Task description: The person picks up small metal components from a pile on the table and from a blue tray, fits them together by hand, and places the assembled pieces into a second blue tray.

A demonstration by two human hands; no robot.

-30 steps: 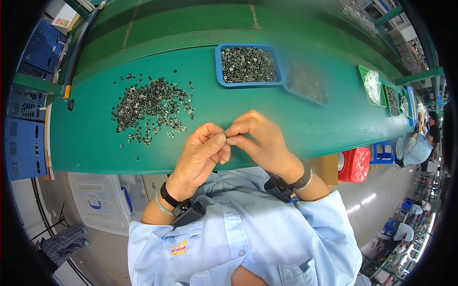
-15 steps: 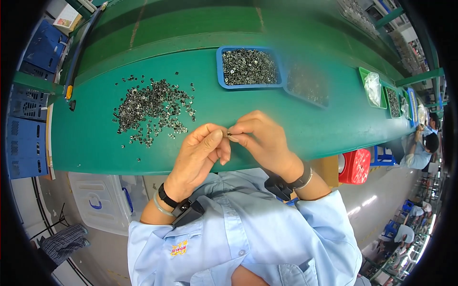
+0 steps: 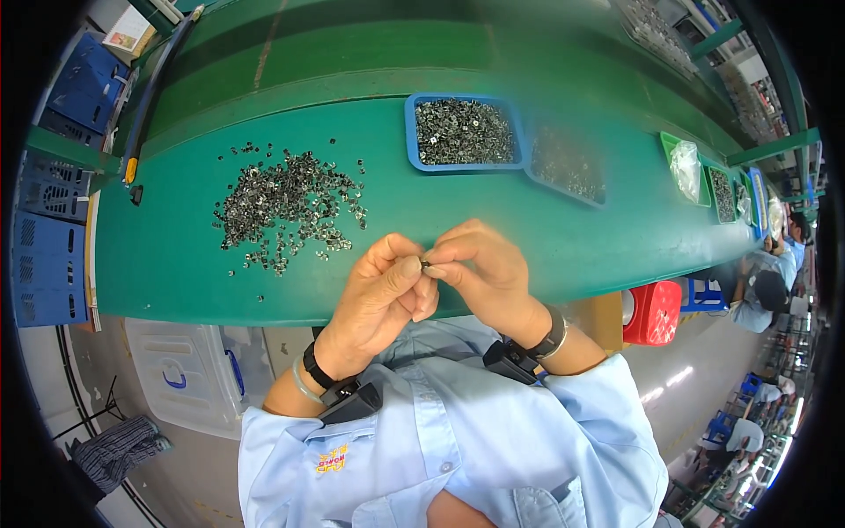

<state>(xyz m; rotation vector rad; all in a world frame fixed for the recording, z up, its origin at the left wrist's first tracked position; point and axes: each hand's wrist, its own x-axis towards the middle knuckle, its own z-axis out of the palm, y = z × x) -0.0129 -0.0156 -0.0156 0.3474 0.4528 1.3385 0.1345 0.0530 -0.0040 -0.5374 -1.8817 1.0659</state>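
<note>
Small dark part (image 3: pixel 425 264): held above the near edge of the table (image 3: pixel 158 273), where the two hands meet in front of the person's chest. Left hand (image 3: pixel 380 286): thumb and index fingers (image 3: pixel 404 272) pinched together at the part, the rest curled loosely below. Right hand (image 3: pixel 484 273): thumb and index closed on the part from the other side. Exact shape of the part too small to tell.

Beyond the left hand, a loose pile of small parts (image 3: pixel 282 204), black and silvery, scattered singles at its fringe. Beyond the right hand, a blue tray (image 3: pixel 466 167) of similar small pieces; just beside it a second tray (image 3: pixel 568 163), blurred.

Writing: pale blue shirt (image 3: pixel 502 431) carries embroidered lettering (image 3: pixel 333 458) on the chest, yellow with red. Top left, a white box (image 3: pixel 128 33) with a coloured patch; any print too small to read.

Farther right, a green tray with a clear plastic bag (image 3: pixel 685 172); below, a red stool (image 3: pixel 653 312).
</note>
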